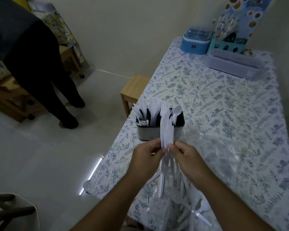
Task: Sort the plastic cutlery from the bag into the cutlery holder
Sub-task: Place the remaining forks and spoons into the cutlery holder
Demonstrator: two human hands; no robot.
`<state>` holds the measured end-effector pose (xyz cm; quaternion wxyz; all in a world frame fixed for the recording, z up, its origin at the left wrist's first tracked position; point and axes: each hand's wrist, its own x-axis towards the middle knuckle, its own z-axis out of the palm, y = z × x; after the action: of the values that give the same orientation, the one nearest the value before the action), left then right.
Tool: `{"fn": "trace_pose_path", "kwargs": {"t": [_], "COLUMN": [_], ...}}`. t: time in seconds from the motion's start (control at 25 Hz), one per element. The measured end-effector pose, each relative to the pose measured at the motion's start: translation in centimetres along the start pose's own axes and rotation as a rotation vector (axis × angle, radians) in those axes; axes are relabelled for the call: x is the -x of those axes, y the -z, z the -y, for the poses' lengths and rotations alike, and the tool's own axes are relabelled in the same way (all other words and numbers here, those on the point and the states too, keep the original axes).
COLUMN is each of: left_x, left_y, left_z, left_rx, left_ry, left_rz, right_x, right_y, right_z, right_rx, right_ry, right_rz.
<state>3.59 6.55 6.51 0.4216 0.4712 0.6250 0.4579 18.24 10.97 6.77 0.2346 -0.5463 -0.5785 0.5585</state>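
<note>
Fingers of the left hand (147,155) and right hand (184,154) pinch a bunch of white plastic forks (165,129), probably squaring them before dropping them into the cutlery holder (150,133).

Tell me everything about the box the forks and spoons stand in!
The cutlery holder is a small upright box, grey outside and dark inside, split into compartments. It stands on the flowery tablecloth near the table's left edge. White plastic knives, forks and two spoons stick up from it. The bunch of forks held by both hands hides part of its front; whether they touch it is unclear.
</note>
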Motion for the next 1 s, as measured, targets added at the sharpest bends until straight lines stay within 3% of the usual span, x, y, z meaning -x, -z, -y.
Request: {"fn": "trace_pose_path", "kwargs": {"t": [0.24, 0.48, 0.64, 0.88, 1.0], "left_x": [-6.3, -10.3, -10.9, -11.0, -11.5], "left_y": [3.7, 5.4, 5.2, 5.1, 5.2], "left_z": [-5.7, -6.9, -5.0, -3.2, -2.6], "left_rx": [-0.006, -0.131, -0.139, -0.180, -0.402], "left_ry": [-0.219, -0.249, -0.248, -0.088, -0.038], "left_rz": [-0.007, -0.050, -0.100, -0.056, 0.015], "right_x": [-4.1, -7.5, -8.7, -8.9, -9.0], "right_y": [1.4, 0.8, -1.4, -2.8, -2.7], "right_z": [8.4, 10.4, 9.1, 7.5, 6.8], "right_rx": [0.068, 0.017, 0.004, 0.049, 0.198], "right_ry": [0.240, 0.326, 0.306, 0.251, 0.206], "right_rz": [-0.074, -0.142, -0.216, -0.188, -0.148]}}
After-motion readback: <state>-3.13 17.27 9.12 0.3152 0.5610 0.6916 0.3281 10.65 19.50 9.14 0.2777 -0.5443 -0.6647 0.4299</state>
